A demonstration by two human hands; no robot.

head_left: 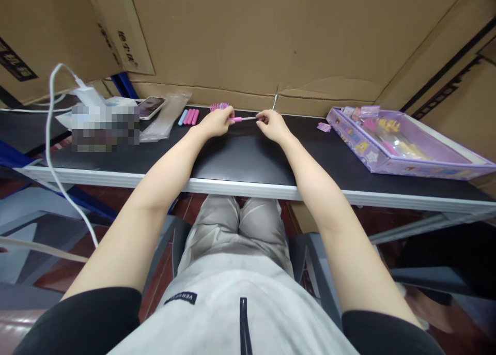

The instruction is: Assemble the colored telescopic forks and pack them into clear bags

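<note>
My left hand [217,121] is closed around the pink end of a thin pink and white stick [243,119] at the far edge of the black table [248,158]. The stick's white tip is pinched by my right hand [272,124]. It lies level between the two hands, just above the table. A pink comb-like toy [218,106] shows just behind my left hand. Left of that hand, several short pink and blue sticks [189,117] lie side by side.
A purple toy box [403,143] lies open at the right, with a small pink piece [324,127] beside it. A clear plastic bag [166,118], a phone [150,107] and a white charger with cable [54,138] sit at the left. Cardboard boxes [271,34] wall the back.
</note>
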